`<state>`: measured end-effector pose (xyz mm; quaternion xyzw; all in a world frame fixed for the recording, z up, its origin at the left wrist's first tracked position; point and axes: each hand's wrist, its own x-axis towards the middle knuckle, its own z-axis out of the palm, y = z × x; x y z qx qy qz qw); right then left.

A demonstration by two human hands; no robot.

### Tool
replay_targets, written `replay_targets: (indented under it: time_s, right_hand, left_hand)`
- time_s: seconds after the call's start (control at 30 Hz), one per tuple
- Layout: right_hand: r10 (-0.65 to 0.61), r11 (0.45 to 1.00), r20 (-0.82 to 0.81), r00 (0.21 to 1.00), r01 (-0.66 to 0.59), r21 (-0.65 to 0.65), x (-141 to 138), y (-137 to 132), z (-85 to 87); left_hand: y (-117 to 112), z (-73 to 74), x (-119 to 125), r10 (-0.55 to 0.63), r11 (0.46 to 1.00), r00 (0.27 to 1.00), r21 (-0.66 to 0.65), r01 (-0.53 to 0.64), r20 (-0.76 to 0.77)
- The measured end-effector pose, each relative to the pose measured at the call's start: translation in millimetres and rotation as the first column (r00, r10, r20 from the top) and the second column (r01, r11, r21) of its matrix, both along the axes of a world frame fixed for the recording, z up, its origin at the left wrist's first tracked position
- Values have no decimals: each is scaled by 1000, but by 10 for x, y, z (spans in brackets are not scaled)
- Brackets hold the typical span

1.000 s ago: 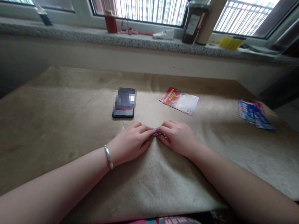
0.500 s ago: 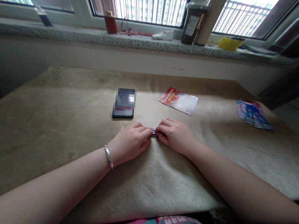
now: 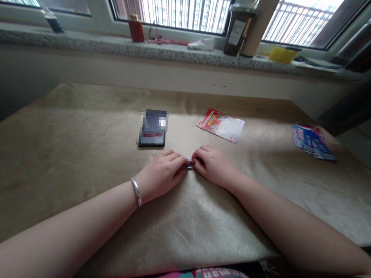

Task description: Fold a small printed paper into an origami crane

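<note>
My left hand (image 3: pixel 161 174), with a silver bangle on the wrist, and my right hand (image 3: pixel 213 164) rest together on the tan cloth-covered table (image 3: pixel 73 145). Both have their fingers curled and pinch a small folded purple-and-red wrapper (image 3: pixel 190 164) between their fingertips, pressed down on the cloth. Most of the wrapper is hidden under the fingers. A dark phone (image 3: pixel 153 129) lies just beyond my left hand.
A red-and-white packet (image 3: pixel 221 125) lies beyond my right hand, and a blue packet (image 3: pixel 312 141) near the table's right edge. The stone window sill (image 3: pixel 83 41) behind holds a red cup (image 3: pixel 136 28), a dark jar (image 3: pixel 236 29) and a yellow object (image 3: pixel 283 54).
Both hands have drawn slightly closer together and shifted a little away from me, folding the wrapper smaller; less of it shows between the fingertips.
</note>
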<state>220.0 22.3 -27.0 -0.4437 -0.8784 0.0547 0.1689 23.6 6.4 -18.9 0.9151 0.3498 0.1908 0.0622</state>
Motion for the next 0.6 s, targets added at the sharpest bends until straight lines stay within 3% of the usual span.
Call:
replay_targets:
  time_s: [0.6]
  right_hand:
    - [-47, 998, -134, 990, 43, -35, 6, 46, -44]
  left_hand:
    - [77, -83, -5, 25, 999, 994, 39, -29, 106]
